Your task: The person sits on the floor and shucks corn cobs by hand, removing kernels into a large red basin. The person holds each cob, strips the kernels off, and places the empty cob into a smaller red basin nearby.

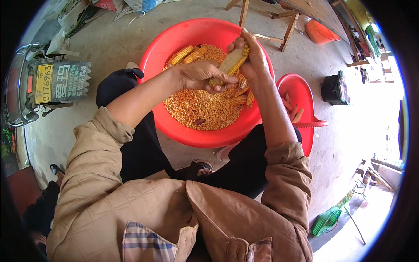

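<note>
A partly shelled corn cob (231,62) is held between my two hands, above a big red plastic basin (203,140). Its bare side faces up, and yellow kernels remain in rows along its right edge. My left hand (204,76) grips the lower end, with the thumb lying across it. Around the upper end, the fingers of my right hand (253,54) are wrapped. Loose corn kernels (196,106) fill the basin's bottom. Two unshelled cobs (182,55) lie at the far left inside, and several more cobs (240,100) lie at the right, partly hidden by my right arm.
To the right stands a red basket (304,95) with bare cobs (297,114) in it. A motor scooter (23,85) is parked at left. Beyond are a wooden table (314,13), an orange bucket (322,32) and a black container (334,88). Part of another person (42,199) shows at lower left.
</note>
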Action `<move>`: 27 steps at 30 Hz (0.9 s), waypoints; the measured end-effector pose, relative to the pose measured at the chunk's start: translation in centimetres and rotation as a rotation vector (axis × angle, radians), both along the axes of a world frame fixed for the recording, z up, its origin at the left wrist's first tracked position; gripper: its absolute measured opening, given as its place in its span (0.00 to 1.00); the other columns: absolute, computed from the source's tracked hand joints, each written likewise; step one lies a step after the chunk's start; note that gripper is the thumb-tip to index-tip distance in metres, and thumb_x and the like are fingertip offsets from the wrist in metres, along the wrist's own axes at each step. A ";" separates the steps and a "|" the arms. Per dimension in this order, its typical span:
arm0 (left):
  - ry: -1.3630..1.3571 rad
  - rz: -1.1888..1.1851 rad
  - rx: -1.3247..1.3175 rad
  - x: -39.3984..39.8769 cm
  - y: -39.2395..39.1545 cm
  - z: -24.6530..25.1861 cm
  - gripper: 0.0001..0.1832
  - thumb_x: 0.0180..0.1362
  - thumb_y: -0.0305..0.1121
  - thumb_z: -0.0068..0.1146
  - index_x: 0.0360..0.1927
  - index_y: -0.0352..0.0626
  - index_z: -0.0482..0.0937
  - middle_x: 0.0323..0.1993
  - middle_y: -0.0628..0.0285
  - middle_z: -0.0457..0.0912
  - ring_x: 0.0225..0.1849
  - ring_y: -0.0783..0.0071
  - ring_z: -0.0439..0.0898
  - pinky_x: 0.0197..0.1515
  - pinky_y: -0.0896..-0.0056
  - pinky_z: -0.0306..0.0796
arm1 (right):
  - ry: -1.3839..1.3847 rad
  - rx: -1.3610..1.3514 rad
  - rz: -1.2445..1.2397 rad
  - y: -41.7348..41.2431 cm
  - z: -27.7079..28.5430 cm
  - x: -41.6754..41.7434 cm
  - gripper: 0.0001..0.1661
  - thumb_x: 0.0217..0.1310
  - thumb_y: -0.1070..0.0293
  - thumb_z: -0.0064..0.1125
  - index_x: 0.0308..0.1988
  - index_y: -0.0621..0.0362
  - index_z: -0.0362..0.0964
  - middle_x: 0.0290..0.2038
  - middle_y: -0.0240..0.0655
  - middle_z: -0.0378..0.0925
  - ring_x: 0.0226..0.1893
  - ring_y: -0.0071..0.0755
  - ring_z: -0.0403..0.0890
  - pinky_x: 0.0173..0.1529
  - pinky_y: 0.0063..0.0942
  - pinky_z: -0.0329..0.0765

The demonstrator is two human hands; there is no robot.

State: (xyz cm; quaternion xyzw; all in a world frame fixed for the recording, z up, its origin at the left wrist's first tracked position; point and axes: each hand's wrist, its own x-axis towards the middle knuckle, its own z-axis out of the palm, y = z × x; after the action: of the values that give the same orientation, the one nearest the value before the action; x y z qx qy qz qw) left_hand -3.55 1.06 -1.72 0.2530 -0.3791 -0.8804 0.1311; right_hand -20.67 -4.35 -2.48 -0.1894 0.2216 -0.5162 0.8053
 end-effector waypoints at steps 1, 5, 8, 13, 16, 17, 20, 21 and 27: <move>0.007 -0.022 0.019 -0.2 0.2 0.0 0.13 0.64 0.40 0.59 0.37 0.40 0.76 0.29 0.67 0.75 0.21 0.86 0.70 0.19 0.85 0.60 | -0.061 0.006 0.036 0.2 0.2 0.3 0.11 0.62 0.66 0.62 0.31 0.56 0.68 0.24 0.29 0.70 0.24 0.23 0.72 0.36 0.31 0.80; 0.151 0.045 0.116 -0.9 1.1 0.7 0.13 0.65 0.40 0.56 0.39 0.41 0.74 0.27 0.69 0.71 0.20 0.87 0.67 0.17 0.86 0.56 | -0.150 0.065 0.056 0.1 0.2 0.5 0.13 0.63 0.64 0.61 0.29 0.54 0.65 0.23 0.26 0.68 0.21 0.18 0.66 0.28 0.23 0.70; 0.098 0.108 0.059 -1.5 1.4 1.2 0.13 0.66 0.42 0.55 0.38 0.42 0.72 0.25 0.71 0.69 0.18 0.86 0.64 0.15 0.84 0.55 | -0.092 0.059 0.039 -0.1 0.4 0.3 0.13 0.64 0.65 0.59 0.29 0.53 0.65 0.23 0.25 0.67 0.20 0.16 0.65 0.27 0.22 0.69; 0.007 0.085 0.022 -1.4 0.8 0.7 0.15 0.65 0.45 0.56 0.32 0.46 0.70 0.20 0.73 0.65 0.15 0.88 0.60 0.15 0.84 0.51 | 0.059 0.024 -0.143 0.1 0.2 0.7 0.12 0.63 0.66 0.59 0.29 0.55 0.64 0.23 0.28 0.67 0.20 0.19 0.65 0.26 0.24 0.70; -0.172 0.103 -0.082 -1.2 0.9 0.1 0.17 0.63 0.48 0.58 0.30 0.47 0.69 0.17 0.75 0.62 0.14 0.89 0.58 0.15 0.84 0.49 | 0.234 0.010 -0.229 0.9 1.0 1.7 0.11 0.64 0.67 0.59 0.30 0.55 0.65 0.24 0.28 0.67 0.21 0.20 0.65 0.26 0.24 0.70; -0.241 0.118 -0.119 -1.1 1.0 -0.3 0.17 0.63 0.48 0.59 0.30 0.48 0.69 0.16 0.76 0.61 0.14 0.89 0.57 0.15 0.84 0.48 | 0.299 0.013 -0.252 1.1 1.2 2.1 0.10 0.65 0.67 0.58 0.31 0.55 0.65 0.24 0.28 0.66 0.21 0.19 0.65 0.26 0.24 0.70; -0.330 0.211 -0.212 -1.8 1.3 -0.6 0.16 0.62 0.47 0.59 0.30 0.48 0.68 0.17 0.75 0.63 0.14 0.88 0.59 0.15 0.83 0.51 | 0.322 -0.008 -0.281 0.6 0.5 1.8 0.12 0.62 0.67 0.59 0.30 0.58 0.64 0.23 0.32 0.68 0.20 0.24 0.69 0.24 0.29 0.75; -0.375 0.237 -0.280 -1.9 1.3 -0.7 0.15 0.61 0.44 0.59 0.29 0.47 0.69 0.17 0.74 0.64 0.14 0.87 0.60 0.15 0.81 0.52 | 0.319 -0.022 -0.294 0.5 0.5 1.8 0.12 0.63 0.67 0.59 0.30 0.58 0.64 0.22 0.32 0.68 0.20 0.25 0.69 0.24 0.30 0.75; -0.768 0.510 -1.313 -1.7 -0.4 -4.9 0.08 0.57 0.33 0.53 0.30 0.38 0.72 0.23 0.47 0.79 0.25 0.52 0.81 0.26 0.50 0.70 | 0.347 0.011 -0.436 1.3 1.3 3.5 0.11 0.65 0.68 0.57 0.33 0.59 0.62 0.25 0.33 0.67 0.22 0.26 0.69 0.28 0.32 0.76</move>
State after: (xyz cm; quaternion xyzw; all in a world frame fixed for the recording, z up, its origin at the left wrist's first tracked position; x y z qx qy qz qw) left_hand -5.27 0.68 -6.65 0.4883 -0.7688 -0.2720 0.3106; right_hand -17.19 -3.05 -1.19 -0.2186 0.3946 -0.6358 0.6263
